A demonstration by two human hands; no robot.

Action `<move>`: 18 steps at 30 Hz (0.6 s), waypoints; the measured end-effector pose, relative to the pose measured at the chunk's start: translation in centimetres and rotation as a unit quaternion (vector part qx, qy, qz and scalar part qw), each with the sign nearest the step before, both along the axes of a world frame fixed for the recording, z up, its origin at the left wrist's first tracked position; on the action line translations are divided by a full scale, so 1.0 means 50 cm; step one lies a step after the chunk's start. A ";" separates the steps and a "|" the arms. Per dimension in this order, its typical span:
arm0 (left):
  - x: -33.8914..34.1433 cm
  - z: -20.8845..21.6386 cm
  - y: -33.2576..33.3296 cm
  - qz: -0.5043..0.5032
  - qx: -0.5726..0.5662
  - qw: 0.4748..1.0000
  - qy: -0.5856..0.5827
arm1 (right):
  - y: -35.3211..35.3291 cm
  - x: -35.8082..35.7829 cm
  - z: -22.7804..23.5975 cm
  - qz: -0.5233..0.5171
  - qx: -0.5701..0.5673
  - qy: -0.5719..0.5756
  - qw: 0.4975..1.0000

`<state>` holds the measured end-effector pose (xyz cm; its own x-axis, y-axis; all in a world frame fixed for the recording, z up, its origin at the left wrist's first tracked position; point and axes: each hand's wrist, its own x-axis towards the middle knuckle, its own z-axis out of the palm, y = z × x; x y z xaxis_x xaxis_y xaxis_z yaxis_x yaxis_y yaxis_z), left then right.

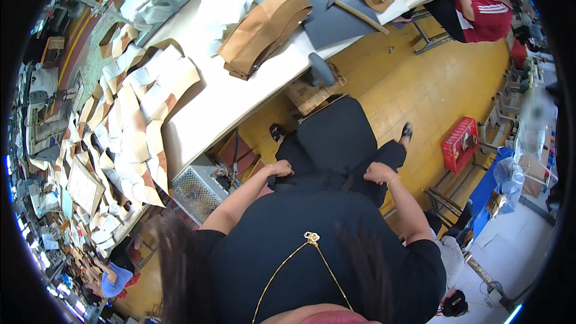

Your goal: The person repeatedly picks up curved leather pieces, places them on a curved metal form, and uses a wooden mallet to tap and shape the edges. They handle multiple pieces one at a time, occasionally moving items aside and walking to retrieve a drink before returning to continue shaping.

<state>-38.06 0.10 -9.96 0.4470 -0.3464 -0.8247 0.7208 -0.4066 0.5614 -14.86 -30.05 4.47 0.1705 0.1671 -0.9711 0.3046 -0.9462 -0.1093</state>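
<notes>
I stand over a flat black seat (337, 129), which shows between my legs. My left hand (281, 169) is closed at my left thigh, its fingers curled into the cloth of my black trousers (389, 155). On the other side, my right hand (379, 173) is closed in the same way on the cloth at my right thigh. Both hands are away from the white worktable (264, 87). On that table lies a stack of brown leather strips (264, 30), curved and folded together. A hammer (360, 15) rests on a dark grey board (330, 27) beyond it.
Many tan and white cut pieces (141, 114) cover the table's left part. A perforated metal box (198, 192) stands below its edge. At right are a red plastic crate (459, 144) and a metal-legged stand. A person in a red shirt (489, 18) works at the far right.
</notes>
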 end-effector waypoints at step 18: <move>0.393 -0.283 -0.110 0.268 0.286 0.916 0.090 | 0.238 0.355 -0.674 0.509 0.179 -0.171 0.825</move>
<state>-18.38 -5.40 -24.10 0.2653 0.3946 -0.8797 0.9628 -0.1576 0.2196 2.89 -18.13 -29.23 0.0186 0.6580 -0.7528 0.9917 -0.1078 -0.0697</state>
